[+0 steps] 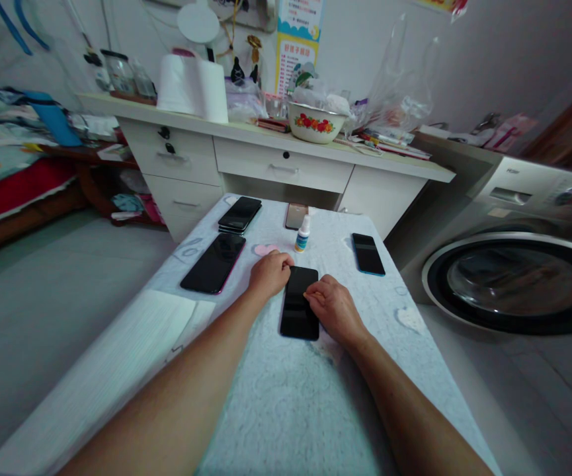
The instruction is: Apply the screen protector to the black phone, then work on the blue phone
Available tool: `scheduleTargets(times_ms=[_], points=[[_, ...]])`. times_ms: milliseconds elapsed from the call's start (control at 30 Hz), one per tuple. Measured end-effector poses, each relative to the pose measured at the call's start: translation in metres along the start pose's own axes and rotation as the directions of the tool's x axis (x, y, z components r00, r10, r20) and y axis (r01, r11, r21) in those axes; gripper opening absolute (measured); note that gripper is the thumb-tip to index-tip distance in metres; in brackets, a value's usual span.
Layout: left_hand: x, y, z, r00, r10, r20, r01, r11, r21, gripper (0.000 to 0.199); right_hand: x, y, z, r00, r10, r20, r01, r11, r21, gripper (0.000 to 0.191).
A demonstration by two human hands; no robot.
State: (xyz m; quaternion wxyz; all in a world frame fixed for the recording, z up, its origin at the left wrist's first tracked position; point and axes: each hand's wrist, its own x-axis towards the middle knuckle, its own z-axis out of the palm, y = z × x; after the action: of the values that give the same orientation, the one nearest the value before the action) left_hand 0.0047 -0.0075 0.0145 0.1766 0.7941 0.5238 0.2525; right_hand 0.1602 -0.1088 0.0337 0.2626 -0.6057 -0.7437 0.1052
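Black phone point(299, 311) lies face up on the patterned cloth point(276, 403), between the two hands, its screen dark. From the left, a pink-edged phone point(215, 263) rests face up, well apart from the left hand, and just beyond it sits a small stack of dark phones point(241, 213). Next comes the left hand point(270, 271), fingers curled in close together at the black phone's upper left corner; whether they pinch anything there I cannot tell. Beyond the black phone, near its top end, a small white spray bottle point(302, 235) stands upright, and a gold-toned phone point(296, 215) lies just behind it. Further right, the right hand point(334, 307) reaches over the black phone's right edge, thumb and fingers drawn together above the screen; I cannot tell whether something small is held between them. Last, a blue-edged phone point(367, 254) lies face up near the cloth's right side, well apart from both hands.
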Motion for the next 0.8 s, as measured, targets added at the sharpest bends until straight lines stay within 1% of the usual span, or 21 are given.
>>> scheduleTargets(times_ms=[200,567,800], points=[[0.001,-0.002,0.002,1.0,0.008,-0.004,-0.008,1.0,-0.001,0.022,-0.004,-0.003,0.002,0.997,-0.062,0.048,0.06,0.997,0.039,0.009],[0.001,-0.002,0.003,1.0,-0.002,-0.006,0.002,1.0,0.004,0.023,-0.008,-0.02,-0.001,0.971,-0.161,0.179,0.142,0.983,0.114,0.009],[0.003,-0.004,0.005,1.0,-0.005,-0.009,0.005,1.0,0.007,0.023,-0.012,-0.024,-0.002,0.951,-0.22,0.218,0.179,0.965,0.194,0.01]])
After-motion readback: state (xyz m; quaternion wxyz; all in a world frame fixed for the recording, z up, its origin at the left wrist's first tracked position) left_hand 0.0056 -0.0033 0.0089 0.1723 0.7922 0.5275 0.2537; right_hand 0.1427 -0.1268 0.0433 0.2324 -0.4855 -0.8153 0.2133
